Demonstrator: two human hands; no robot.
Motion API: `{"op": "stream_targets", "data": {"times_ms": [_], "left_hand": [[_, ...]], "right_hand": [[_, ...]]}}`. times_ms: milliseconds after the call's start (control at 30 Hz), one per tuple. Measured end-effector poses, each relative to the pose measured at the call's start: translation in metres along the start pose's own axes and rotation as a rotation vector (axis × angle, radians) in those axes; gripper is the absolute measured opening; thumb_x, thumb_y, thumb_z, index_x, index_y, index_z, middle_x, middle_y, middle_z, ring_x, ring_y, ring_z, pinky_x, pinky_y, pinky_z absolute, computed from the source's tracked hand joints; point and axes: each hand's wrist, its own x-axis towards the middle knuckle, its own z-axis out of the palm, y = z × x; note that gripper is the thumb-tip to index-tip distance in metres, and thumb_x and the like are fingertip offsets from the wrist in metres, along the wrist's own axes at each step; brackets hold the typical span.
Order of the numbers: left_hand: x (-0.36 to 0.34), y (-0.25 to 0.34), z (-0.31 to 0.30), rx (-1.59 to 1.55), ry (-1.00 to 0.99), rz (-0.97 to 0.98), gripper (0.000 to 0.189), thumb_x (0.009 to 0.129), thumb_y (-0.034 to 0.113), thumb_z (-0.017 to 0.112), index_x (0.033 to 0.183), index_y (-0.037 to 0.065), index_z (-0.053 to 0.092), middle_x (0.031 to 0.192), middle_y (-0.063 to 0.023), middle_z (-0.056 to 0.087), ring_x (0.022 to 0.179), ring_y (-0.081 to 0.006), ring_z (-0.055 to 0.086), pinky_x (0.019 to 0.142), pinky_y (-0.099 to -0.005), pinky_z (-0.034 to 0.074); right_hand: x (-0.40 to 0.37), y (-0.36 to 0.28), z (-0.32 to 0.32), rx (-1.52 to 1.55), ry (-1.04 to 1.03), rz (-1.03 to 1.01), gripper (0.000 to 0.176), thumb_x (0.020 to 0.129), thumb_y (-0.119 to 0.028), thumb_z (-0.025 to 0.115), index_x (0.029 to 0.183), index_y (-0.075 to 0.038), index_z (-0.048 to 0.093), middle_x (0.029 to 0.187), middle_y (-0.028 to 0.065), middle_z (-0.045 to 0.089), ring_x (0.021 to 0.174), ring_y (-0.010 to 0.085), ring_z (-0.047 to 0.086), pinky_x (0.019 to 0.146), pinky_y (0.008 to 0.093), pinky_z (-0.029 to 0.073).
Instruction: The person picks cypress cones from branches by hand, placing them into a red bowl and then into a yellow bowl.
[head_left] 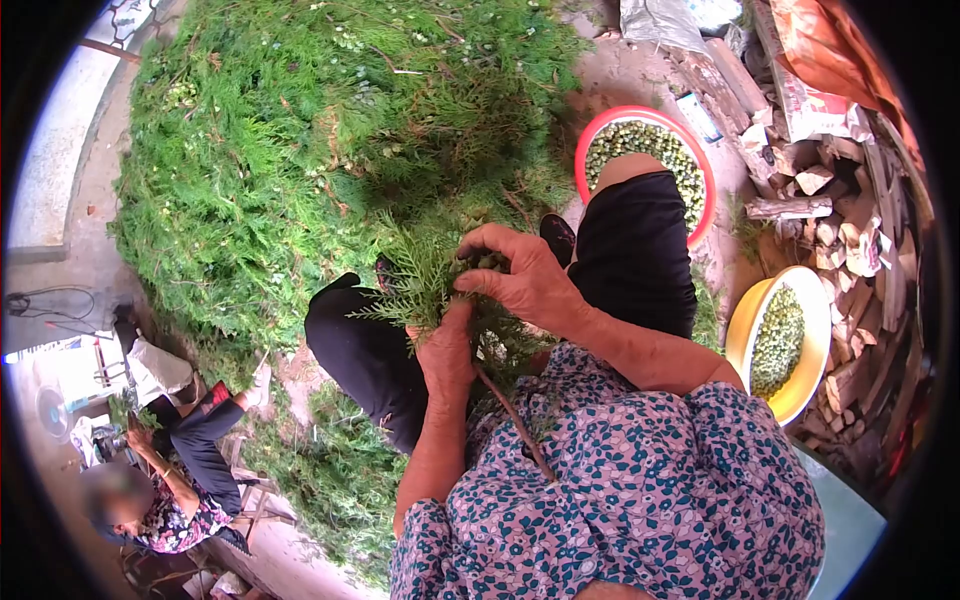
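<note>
A leafy evergreen branch (pixel 408 275) with flat, feathery green sprays is held above my lap. My left hand (pixel 445 352) is closed around it, and its bare brown stem (pixel 515 420) slants down against my flowered shirt. Over the top of the branch, my right hand (pixel 528 280) has its thumb and fingers curled in a pinch at a cluster of small green cones (pixel 488 262). What exactly lies between those fingertips is partly hidden by the hand.
A large heap of cut evergreen branches (pixel 230 170) spreads ahead. To the right stand a red-rimmed basin (pixel 708 185) and a yellow basin (pixel 740 345), both holding green cones, beside stacked firewood (pixel 845 235). Another person (pixel 185 490) sits at lower left holding greenery.
</note>
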Motion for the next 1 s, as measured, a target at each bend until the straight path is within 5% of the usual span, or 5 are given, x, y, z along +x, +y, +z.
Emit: {"op": "stream_targets", "data": {"times_ms": [100, 267, 600, 667, 1000], "left_hand": [[-0.001, 0.004, 0.004, 0.021, 0.004, 0.018, 0.017, 0.075, 0.006, 0.060, 0.091, 0.004, 0.057, 0.074, 0.0016, 0.053, 0.054, -0.0061, 0.047, 0.045, -0.0181, 0.037], [-0.001, 0.008, -0.003, -0.075, 0.012, -0.146, 0.013, 0.077, 0.007, 0.059, 0.089, 0.005, 0.057, 0.066, 0.0036, 0.051, 0.047, -0.0036, 0.039, 0.040, -0.0169, 0.032], [0.000, 0.004, 0.002, -0.063, 0.068, -0.073, 0.014, 0.079, 0.012, 0.059, 0.090, 0.004, 0.057, 0.066, 0.0024, 0.051, 0.049, -0.0061, 0.042, 0.042, -0.0193, 0.034], [0.002, 0.003, -0.011, 0.118, -0.077, -0.062, 0.024, 0.078, 0.014, 0.063, 0.099, 0.002, 0.058, 0.087, 0.0004, 0.058, 0.072, -0.0087, 0.052, 0.062, -0.0223, 0.042], [-0.002, 0.000, -0.012, 0.278, -0.055, -0.002, 0.024, 0.078, 0.014, 0.062, 0.097, 0.000, 0.060, 0.089, -0.0036, 0.060, 0.076, -0.0121, 0.055, 0.066, -0.0264, 0.044]], "right_hand": [[0.000, 0.002, -0.002, 0.027, -0.032, -0.067, 0.022, 0.077, -0.012, 0.065, 0.095, -0.002, 0.055, 0.077, 0.0008, 0.054, 0.071, 0.0066, 0.051, 0.061, 0.0208, 0.042], [0.003, 0.007, -0.010, 0.772, -0.176, 0.421, 0.013, 0.083, -0.008, 0.057, 0.094, -0.001, 0.055, 0.071, -0.0002, 0.052, 0.055, 0.0049, 0.048, 0.045, 0.0189, 0.037], [0.001, -0.004, -0.012, 0.302, -0.134, 0.127, 0.028, 0.081, -0.008, 0.059, 0.108, -0.002, 0.052, 0.087, 0.0006, 0.052, 0.064, 0.0064, 0.051, 0.055, 0.0195, 0.043], [0.004, 0.000, -0.012, 0.028, -0.140, -0.115, 0.037, 0.078, -0.008, 0.063, 0.113, -0.002, 0.051, 0.094, 0.0014, 0.050, 0.073, 0.0078, 0.051, 0.059, 0.0211, 0.044], [0.010, -0.004, -0.020, 0.097, -0.276, 0.027, 0.037, 0.075, -0.006, 0.064, 0.109, -0.002, 0.050, 0.092, 0.0023, 0.051, 0.081, 0.0083, 0.048, 0.070, 0.0220, 0.042]]}}
